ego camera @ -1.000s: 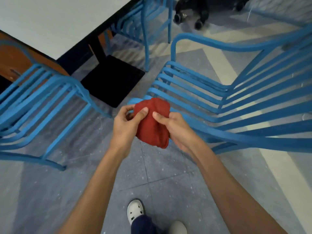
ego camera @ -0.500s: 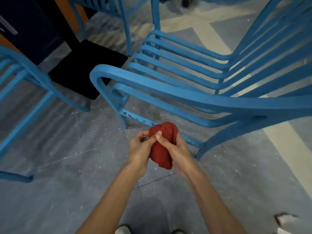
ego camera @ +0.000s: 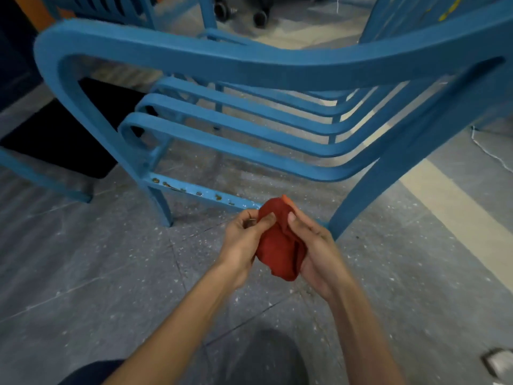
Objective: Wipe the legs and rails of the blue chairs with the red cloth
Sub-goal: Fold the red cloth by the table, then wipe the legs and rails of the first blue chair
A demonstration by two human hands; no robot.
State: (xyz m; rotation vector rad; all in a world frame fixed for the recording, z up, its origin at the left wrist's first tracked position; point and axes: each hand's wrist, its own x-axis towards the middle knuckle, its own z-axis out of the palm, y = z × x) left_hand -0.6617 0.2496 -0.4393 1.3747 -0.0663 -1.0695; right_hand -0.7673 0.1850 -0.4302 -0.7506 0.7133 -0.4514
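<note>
A blue slatted chair [ego camera: 249, 65] fills the upper half of the head view, its armrest arching over me. Its low side rail [ego camera: 194, 191] runs between the front leg [ego camera: 162, 208] and rear leg [ego camera: 369, 195] and carries brown rust spots. Just in front of that rail I hold the bunched red cloth [ego camera: 280, 245] in both hands. My left hand [ego camera: 244, 240] pinches its left edge with thumb and fingers. My right hand [ego camera: 316, 251] cups and grips it from the right. The rail's right end is hidden behind the cloth.
A black table base [ego camera: 63, 140] lies on the grey floor at left, with part of another blue chair's leg [ego camera: 47, 179] beside it. Office-chair castors [ego camera: 261, 18] show at the top. A cream floor stripe [ego camera: 455, 215] runs at right. A small grey object [ego camera: 497, 362] lies at bottom right.
My view has dropped much lower and closer to the chair, so the side rail and legs now loom large. Both hands kept hold of the cloth and moved toward the low rail.
</note>
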